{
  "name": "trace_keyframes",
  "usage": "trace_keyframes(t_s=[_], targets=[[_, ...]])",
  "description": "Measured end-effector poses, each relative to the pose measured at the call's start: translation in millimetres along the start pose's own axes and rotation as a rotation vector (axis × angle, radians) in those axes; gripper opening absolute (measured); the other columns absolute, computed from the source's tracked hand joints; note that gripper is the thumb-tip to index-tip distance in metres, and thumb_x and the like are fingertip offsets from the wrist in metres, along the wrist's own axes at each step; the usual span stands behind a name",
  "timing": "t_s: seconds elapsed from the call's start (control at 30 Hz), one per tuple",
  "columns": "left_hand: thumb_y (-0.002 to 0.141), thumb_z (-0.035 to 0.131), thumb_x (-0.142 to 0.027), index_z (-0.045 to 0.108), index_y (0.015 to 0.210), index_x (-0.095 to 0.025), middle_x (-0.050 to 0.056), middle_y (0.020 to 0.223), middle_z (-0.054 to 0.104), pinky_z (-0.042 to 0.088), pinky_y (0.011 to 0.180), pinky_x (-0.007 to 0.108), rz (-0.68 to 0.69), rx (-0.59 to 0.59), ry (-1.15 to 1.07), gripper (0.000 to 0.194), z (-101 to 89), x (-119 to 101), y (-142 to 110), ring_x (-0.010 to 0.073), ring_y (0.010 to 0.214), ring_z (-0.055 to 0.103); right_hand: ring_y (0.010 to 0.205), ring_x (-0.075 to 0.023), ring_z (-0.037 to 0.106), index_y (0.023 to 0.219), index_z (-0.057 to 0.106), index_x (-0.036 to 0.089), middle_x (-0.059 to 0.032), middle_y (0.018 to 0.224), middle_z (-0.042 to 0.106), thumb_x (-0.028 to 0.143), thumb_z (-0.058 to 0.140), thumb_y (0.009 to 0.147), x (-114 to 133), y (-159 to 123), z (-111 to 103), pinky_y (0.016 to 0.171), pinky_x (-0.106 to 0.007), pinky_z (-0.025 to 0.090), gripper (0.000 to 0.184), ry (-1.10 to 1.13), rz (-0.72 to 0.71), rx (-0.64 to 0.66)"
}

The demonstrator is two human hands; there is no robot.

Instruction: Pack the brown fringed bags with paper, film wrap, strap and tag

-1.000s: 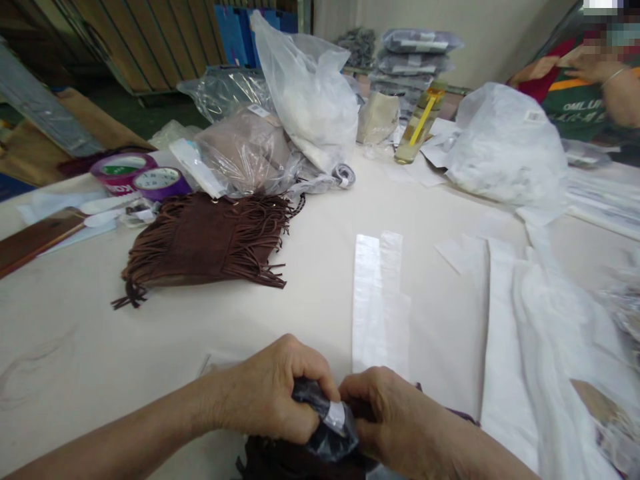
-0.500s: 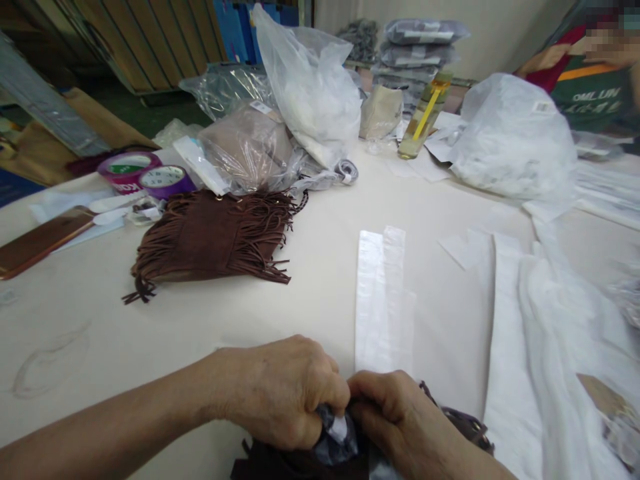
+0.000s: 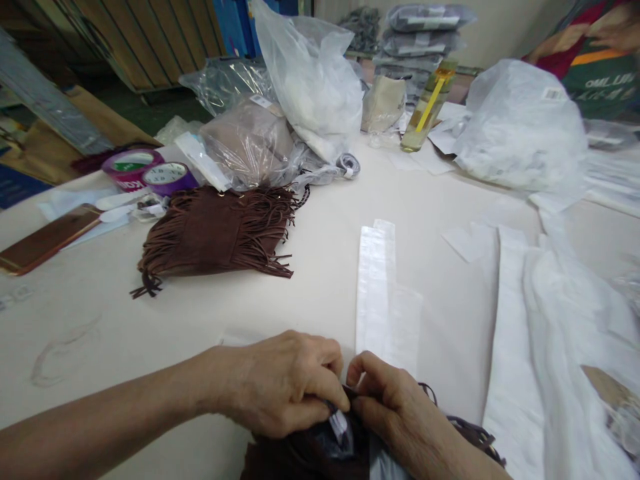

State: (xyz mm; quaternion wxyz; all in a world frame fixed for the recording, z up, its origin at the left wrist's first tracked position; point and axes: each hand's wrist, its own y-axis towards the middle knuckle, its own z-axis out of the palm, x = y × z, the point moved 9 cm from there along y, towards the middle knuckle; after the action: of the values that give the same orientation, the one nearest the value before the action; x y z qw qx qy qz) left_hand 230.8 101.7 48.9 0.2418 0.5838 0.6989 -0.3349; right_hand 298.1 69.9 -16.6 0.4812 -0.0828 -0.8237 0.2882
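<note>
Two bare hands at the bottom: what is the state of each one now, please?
Left hand: closed on the dark plastic-wrapped bundle.
Right hand: fingers pinching the edge of the dark brown pouch.

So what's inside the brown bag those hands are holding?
In the brown bag's opening, a plastic-wrapped packet with a white label shows. The left hand and the bag hide the rest.

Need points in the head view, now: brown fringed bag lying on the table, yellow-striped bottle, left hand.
brown fringed bag (image 3: 210,233): head view, middle of its flat front panel.
yellow-striped bottle (image 3: 428,110): head view, middle of its side, on the stripe.
left hand (image 3: 287,383): head view, back of the hand.
</note>
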Motion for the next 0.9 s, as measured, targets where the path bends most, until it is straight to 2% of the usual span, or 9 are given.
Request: trace_keyframes(t_s=[0.07, 0.13, 0.27, 0.43, 0.53, 0.63, 0.8, 0.9], targets=[[0.077, 0.059, -0.020, 0.058, 0.102, -0.017, 0.007, 0.099, 0.057, 0.043, 0.082, 0.027, 0.043, -0.087, -0.029, 0.025, -2.4, -5.0, -14.1, 0.0169, 0.085, 0.054, 0.057, -0.0099, 0.044, 0.074, 0.050, 0.020, 0.0054, 0.060, 0.051, 0.010, 0.043, 0.068, 0.6, -2.1, -0.5, 0.055, -0.021, 0.033, 0.013, 0.002, -0.042, 0.001], [0.072, 0.067, -0.027, 0.057, 0.097, -0.017, 0.009, 0.108, 0.054, 0.041, 0.086, 0.031, 0.064, -0.114, 0.003, 0.029, 2.7, -8.4, -24.4, 0.0199, 0.092, 0.051, 0.057, -0.0098, 0.043, 0.070, 0.050, 0.020, 0.0053, 0.060, 0.049, 0.014, 0.042, 0.071, 0.6, -3.1, 0.3, 0.055, -0.021, 0.033, 0.010, -0.019, -0.082, 0.000], [0.068, 0.073, -0.027, 0.058, 0.078, -0.017, 0.008, 0.116, 0.048, 0.037, 0.092, 0.035, 0.059, -0.147, 0.089, 0.020, 14.9, -11.4, -28.0, 0.0223, 0.103, 0.046, 0.057, -0.0101, 0.043, 0.069, 0.054, 0.020, 0.0046, 0.058, 0.049, 0.017, 0.040, 0.073, -3.8, -1.3, 4.0, 0.055, -0.021, 0.033, 0.014, -0.033, -0.107, -0.010], [0.068, 0.073, -0.022, 0.060, 0.071, -0.017, 0.004, 0.110, 0.049, 0.037, 0.091, 0.030, -0.035, -0.207, -0.020, 0.015, 14.5, -5.4, -22.2, 0.0180, 0.101, 0.046, 0.058, -0.0101, 0.046, 0.073, 0.058, 0.019, 0.0035, 0.062, 0.054, 0.017, 0.041, 0.075, 1.7, -5.5, 3.2, 0.057, -0.021, 0.035, 0.017, -0.062, -0.108, 0.001], [0.069, 0.073, -0.019, 0.060, 0.071, -0.018, 0.002, 0.105, 0.050, 0.038, 0.089, 0.028, -0.052, -0.236, -0.079, 0.013, 13.0, -3.0, -23.0, 0.0164, 0.097, 0.047, 0.062, -0.0099, 0.049, 0.079, 0.059, 0.020, 0.0035, 0.066, 0.057, 0.018, 0.043, 0.078, 10.9, -11.6, 2.8, 0.059, -0.021, 0.036, 0.016, -0.022, -0.097, 0.089], [0.071, 0.070, -0.017, 0.059, 0.073, -0.018, 0.003, 0.106, 0.051, 0.039, 0.088, 0.028, -0.050, -0.251, -0.107, 0.011, 14.5, -1.4, -24.9, 0.0167, 0.097, 0.047, 0.061, -0.0095, 0.047, 0.081, 0.059, 0.018, 0.0038, 0.066, 0.055, 0.023, 0.053, 0.074, 10.6, -12.1, 3.6, 0.056, -0.020, 0.035, 0.011, 0.084, -0.029, 0.186], [0.077, 0.062, -0.012, 0.055, 0.074, -0.017, 0.003, 0.101, 0.057, 0.039, 0.088, 0.027, -0.010, -0.311, -0.212, 0.008, 13.9, -2.2, -27.1, 0.0150, 0.094, 0.051, 0.053, -0.0060, 0.042, 0.069, 0.059, 0.014, 0.0054, 0.058, 0.050, 0.019, 0.062, 0.063, 0.4, -1.7, 20.1, 0.051, -0.017, 0.034, 0.009, 0.377, 0.047, 0.375], [0.082, 0.053, -0.012, 0.054, 0.077, -0.016, 0.004, 0.094, 0.061, 0.041, 0.084, 0.025, 0.022, -0.321, -0.310, 0.007, 11.5, -3.7, -26.4, 0.0138, 0.089, 0.054, 0.048, -0.0042, 0.037, 0.062, 0.059, 0.013, 0.0059, 0.054, 0.047, 0.018, 0.059, 0.062, 0.1, 3.1, 29.2, 0.045, -0.016, 0.029, 0.005, 0.335, 0.009, 0.421]])
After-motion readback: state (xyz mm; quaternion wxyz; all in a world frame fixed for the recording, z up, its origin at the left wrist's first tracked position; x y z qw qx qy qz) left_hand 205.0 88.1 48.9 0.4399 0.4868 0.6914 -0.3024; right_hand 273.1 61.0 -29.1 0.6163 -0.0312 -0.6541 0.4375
